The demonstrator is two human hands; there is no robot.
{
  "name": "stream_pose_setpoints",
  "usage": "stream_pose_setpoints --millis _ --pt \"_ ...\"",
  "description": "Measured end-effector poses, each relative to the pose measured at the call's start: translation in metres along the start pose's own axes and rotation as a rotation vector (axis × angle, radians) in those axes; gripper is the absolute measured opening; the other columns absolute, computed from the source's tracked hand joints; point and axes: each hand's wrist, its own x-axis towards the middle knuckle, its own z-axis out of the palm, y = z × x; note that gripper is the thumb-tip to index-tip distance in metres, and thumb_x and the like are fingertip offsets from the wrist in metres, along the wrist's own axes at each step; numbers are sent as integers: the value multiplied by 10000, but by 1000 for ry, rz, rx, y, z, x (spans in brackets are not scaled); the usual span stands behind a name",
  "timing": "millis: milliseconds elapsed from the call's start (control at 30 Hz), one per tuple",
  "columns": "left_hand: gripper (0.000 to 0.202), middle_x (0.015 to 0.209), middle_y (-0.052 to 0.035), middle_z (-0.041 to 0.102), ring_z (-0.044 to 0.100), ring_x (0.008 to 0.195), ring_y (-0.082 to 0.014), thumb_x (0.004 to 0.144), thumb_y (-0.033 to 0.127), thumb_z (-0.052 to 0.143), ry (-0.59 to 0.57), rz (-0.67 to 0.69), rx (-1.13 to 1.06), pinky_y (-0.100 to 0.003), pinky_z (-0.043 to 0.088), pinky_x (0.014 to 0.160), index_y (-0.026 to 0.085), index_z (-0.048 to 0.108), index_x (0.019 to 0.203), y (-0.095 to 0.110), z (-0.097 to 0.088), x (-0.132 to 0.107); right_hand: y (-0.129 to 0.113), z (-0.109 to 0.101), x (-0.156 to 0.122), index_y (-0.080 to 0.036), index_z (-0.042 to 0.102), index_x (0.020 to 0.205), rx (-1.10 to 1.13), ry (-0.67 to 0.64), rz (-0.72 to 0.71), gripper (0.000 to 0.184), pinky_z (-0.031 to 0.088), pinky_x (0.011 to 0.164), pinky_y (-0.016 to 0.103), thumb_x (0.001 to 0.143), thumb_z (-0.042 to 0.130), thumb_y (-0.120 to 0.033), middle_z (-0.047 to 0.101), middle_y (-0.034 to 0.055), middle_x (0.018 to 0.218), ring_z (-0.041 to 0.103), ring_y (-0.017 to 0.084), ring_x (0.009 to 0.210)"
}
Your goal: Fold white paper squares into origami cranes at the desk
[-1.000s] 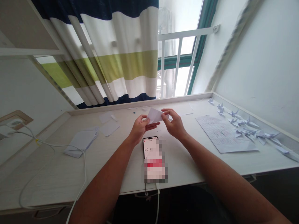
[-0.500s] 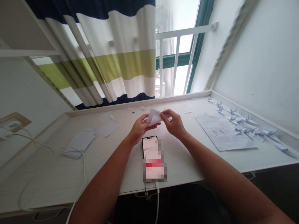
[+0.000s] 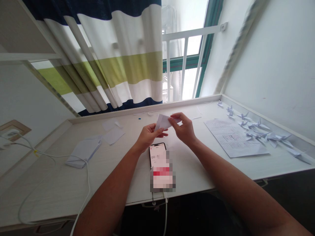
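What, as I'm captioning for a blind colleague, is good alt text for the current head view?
A person's left hand and right hand hold white paper over a white desk, beyond a phone. Folded paper birds and a marked sheet lie to the right, a paper stack to the left; a striped curtain hangs behind.

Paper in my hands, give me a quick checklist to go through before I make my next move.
1. Left hand on the paper: ok, holding its left end.
2. Right hand on the paper: ok, pinching its right side.
3. Paper edges lined up: cannot tell, too small to judge.
4. Phone out of the grip: ok, lying on the desk, nearer you than the paper.
5. Folded paper birds clear of both hands: ok, off to the right.
6. White cable clear of your left forearm: cannot tell.
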Motion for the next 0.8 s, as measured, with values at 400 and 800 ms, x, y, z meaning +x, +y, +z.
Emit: stream_pose_setpoints --millis 400,800 --pt "495 1039 -160 817 809 849 -275 838 467 844 -3 -10 14 -404 590 834 118 731 1170 -3 -1 0 -1 -1 0 -236 666 993 4 -9 -1 139 585 789 433 965 669 -373 749 58 930 706 243 874" --pt "438 1051 -174 812 810 827 -272 968 501 676 30 -24 -42 -379 592 790 109 727 1156 -6 -4 3 2 0 1 -240 675 977 7 5 10 163 588 792 425 953 680 -402 759 56 952 694 243 879"
